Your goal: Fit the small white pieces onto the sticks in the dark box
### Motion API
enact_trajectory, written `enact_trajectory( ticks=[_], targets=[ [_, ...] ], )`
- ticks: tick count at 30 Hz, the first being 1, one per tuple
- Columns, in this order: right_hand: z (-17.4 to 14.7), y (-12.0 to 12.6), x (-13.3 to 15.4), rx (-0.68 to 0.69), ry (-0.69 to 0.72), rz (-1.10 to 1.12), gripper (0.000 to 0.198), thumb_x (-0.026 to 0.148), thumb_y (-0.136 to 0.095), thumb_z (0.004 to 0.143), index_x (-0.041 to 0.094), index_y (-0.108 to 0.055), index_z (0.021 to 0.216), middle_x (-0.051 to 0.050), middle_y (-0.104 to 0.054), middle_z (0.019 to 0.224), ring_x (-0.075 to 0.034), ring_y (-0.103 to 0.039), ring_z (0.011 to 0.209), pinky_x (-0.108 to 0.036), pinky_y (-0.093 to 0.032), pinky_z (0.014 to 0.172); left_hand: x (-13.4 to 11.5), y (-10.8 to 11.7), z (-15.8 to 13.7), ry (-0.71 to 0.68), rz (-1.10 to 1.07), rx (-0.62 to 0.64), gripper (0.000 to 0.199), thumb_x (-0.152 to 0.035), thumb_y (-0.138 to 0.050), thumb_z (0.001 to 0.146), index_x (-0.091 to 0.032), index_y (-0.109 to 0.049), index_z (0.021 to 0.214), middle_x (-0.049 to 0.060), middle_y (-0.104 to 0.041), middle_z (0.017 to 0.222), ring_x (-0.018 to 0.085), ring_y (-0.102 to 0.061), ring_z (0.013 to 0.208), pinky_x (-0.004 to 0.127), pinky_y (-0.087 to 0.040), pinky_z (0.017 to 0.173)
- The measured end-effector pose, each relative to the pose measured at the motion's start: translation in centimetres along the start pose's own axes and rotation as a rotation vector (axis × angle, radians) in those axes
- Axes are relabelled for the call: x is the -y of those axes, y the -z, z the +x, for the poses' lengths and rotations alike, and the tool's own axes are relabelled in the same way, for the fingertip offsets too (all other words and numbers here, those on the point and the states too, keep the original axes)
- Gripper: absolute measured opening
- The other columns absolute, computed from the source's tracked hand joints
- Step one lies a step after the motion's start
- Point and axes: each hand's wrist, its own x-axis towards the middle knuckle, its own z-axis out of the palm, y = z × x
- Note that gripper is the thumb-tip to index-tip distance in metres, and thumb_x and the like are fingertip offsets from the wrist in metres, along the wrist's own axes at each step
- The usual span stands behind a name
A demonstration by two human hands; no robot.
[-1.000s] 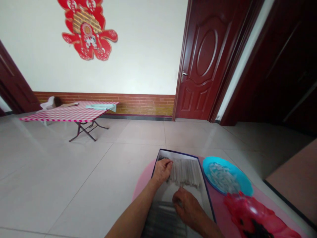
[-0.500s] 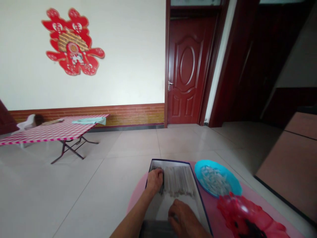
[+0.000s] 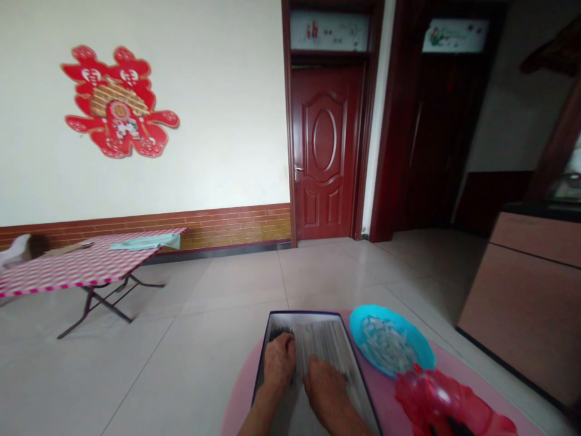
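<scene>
Clock from view centre. Left hand (image 3: 278, 361) and right hand (image 3: 327, 386): two, both 6 o'clock. Tray (image 3: 305, 317): one, 6. Rods (image 3: 324, 342) in it: many, too blurred to count. Bowl (image 3: 424, 351): one, between 4 and 5; white pieces (image 3: 390, 345) inside: many, overlapping, can't count. Red plastic (image 3: 447, 393): one, about 4. Pink table (image 3: 379, 393) at 6, checked table (image 3: 91, 260) at 9: two. Cloth (image 3: 145, 242): one, 9. Red door (image 3: 324, 145) at 1, dark door (image 3: 433, 139) at 2: two. Wall decoration (image 3: 120, 103): one, 10.
</scene>
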Motion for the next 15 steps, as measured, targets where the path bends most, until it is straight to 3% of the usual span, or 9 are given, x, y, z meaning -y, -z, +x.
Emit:
enact_trajectory(
  ticks=[4, 7, 10, 15],
  targets=[
    [0.5, -1.0, -0.2, -0.007, -0.045, 0.010, 0.041, 0.003, -0.034, 0.084, 0.013, -0.066, 0.107, -0.017, -0.073, 0.096, -0.027, -0.070, 0.091, -0.031, -0.048, 0.071, 0.2, -0.5, 0.1, -0.037, -0.040, -0.039, 0.029, -0.015, -0.044, 0.087, -0.018, -0.072, 0.095, 0.007, -0.075, 0.088, 0.019, -0.068, 0.089, 0.026, -0.047, 0.081],
    [0.3, -1.4, -1.2, -0.072, -0.036, 0.064, 0.037, 0.005, -0.036, 0.083, 0.014, -0.066, 0.104, -0.016, -0.073, 0.094, -0.026, -0.069, 0.089, -0.032, -0.048, 0.073, 0.6, -1.2, 0.1, -0.118, -0.072, -0.142, 0.031, -0.016, -0.042, 0.086, -0.016, -0.072, 0.093, 0.009, -0.074, 0.087, 0.022, -0.069, 0.086, 0.029, -0.049, 0.079],
    [0.4, -1.5, -2.5, -0.236, 0.024, 0.163, 0.030, 0.011, -0.037, 0.084, 0.017, -0.065, 0.096, -0.013, -0.072, 0.094, -0.023, -0.068, 0.089, -0.030, -0.048, 0.075, 1.0, -1.9, 0.1, -0.218, -0.093, -0.268, 0.032, -0.016, -0.041, 0.085, -0.014, -0.071, 0.094, 0.011, -0.072, 0.089, 0.024, -0.068, 0.084, 0.033, -0.051, 0.079],
    [1.7, -1.9, -4.0, -0.513, 0.127, 0.309, 0.028, 0.017, -0.035, 0.085, 0.020, -0.063, 0.086, -0.009, -0.069, 0.087, -0.021, -0.066, 0.084, -0.030, -0.049, 0.074, 1.0, -1.8, -0.1, -0.364, -0.055, -0.344, 0.038, -0.010, -0.039, 0.084, -0.015, -0.066, 0.109, 0.012, -0.068, 0.099, 0.023, -0.063, 0.094, 0.037, -0.052, 0.084]
  ],
)
